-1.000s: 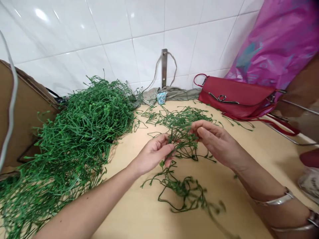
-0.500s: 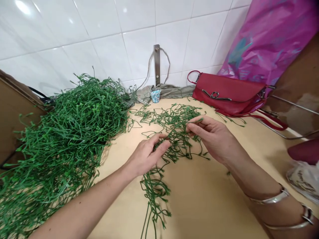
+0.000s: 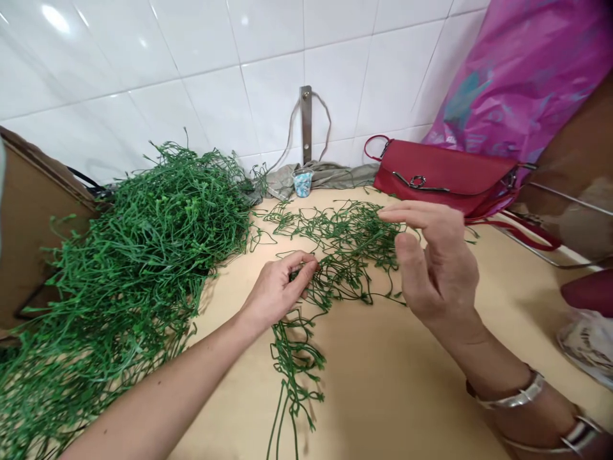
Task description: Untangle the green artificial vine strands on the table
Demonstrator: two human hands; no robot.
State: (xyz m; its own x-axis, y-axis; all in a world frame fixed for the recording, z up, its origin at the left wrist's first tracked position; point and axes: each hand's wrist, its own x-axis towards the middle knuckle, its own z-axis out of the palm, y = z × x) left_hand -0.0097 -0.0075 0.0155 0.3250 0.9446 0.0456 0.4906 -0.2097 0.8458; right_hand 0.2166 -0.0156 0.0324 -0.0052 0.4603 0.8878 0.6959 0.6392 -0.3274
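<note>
My left hand [image 3: 280, 284] is closed, thumb against forefinger, on a bunch of thin, wavy green stems [image 3: 294, 358] with small knobby tips. The bunch trails from under the palm toward me. Just beyond, a loose spread of similar stems [image 3: 354, 243] lies tangled on the tabletop. My right hand [image 3: 438, 265] is raised at the right side of this spread, thumb and fingers apart, with nothing seen in it. At left a large heap of green stems [image 3: 167, 230] rises beside my left forearm.
The pale tabletop [image 3: 383, 383] meets a white tiled wall. By the wall stand a small blue-and-white cup [image 3: 302, 183] and a grey cloth [image 3: 342, 176]. A red handbag [image 3: 445, 172] and a purple plastic bag [image 3: 517, 83] are at right, a cardboard box [image 3: 43, 230] at left.
My right hand has opened and moved right and up, away from the loose stems. My left thumb and forefinger have closed together at nearly the same spot.
</note>
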